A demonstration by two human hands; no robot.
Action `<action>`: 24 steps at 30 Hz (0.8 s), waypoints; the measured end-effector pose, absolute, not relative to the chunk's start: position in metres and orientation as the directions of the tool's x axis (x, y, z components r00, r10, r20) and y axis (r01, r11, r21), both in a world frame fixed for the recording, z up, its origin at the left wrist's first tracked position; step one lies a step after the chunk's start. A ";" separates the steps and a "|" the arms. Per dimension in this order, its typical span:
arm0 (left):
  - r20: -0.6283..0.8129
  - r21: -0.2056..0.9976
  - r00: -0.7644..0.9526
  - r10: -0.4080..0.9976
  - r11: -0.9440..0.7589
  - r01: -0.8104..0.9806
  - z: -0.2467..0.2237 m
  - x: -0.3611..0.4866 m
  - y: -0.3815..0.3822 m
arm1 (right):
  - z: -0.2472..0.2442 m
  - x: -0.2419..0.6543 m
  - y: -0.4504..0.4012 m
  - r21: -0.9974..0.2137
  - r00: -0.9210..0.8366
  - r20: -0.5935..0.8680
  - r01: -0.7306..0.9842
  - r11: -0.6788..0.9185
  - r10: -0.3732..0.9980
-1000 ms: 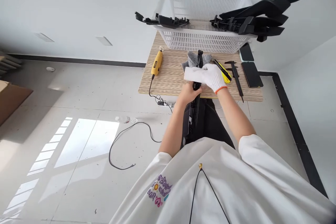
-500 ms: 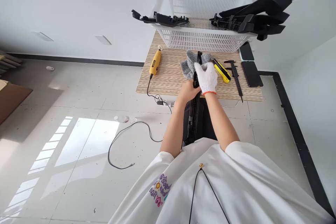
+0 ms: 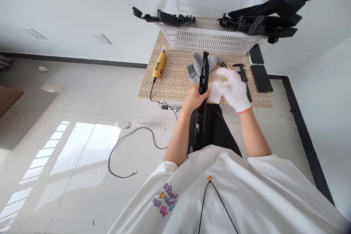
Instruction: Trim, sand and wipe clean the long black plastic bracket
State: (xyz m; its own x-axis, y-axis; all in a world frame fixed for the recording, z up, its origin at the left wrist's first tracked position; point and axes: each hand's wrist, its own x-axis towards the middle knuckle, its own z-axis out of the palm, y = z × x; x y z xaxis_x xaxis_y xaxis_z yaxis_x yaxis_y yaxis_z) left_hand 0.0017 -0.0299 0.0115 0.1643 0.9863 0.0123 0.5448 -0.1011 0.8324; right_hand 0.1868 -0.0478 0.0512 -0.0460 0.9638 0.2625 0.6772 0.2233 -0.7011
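I have the bare left hand (image 3: 193, 99) clamped around a long black plastic part (image 3: 204, 75) at the front edge of the table (image 3: 175, 87). The black plastic part stretches from over a grey cloth (image 3: 194, 74) back toward the lap, its lower end reaching the shirt (image 3: 219, 197). My right hand (image 3: 235, 89), in a white glove with an orange cuff, is apart from it, just to the right. That hand pinches a flat white piece (image 3: 215, 93), though blur hides from me exactly how the fingers sit.

Behind the glove I can make out the end of a cutter (image 3: 224, 64), and beside it a caliper (image 3: 242, 72), partly covered. 2 phones (image 3: 261, 78) lie along the right edge. On the left I see a yellow rotary tool (image 3: 159, 65) with its cord running off the front. A white basket (image 3: 208, 40) stands at the back, with more black parts (image 3: 263, 25) poking out at 2 sides.
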 end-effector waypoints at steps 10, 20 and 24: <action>0.021 0.855 0.161 0.987 -0.101 0.508 0.013 0.000 -0.034 | 0.007 0.194 -0.087 -0.043 -0.300 0.134 0.950 0.308 0.944; 0.000 0.844 0.172 0.985 -0.092 0.528 0.014 -0.002 -0.034 | 0.024 0.192 -0.055 -0.115 -0.440 0.141 0.882 0.456 0.887; 0.000 0.846 0.168 0.986 -0.089 0.526 0.014 -0.002 -0.034 | 0.017 0.192 -0.080 -0.163 -0.229 0.193 0.951 0.261 0.954</action>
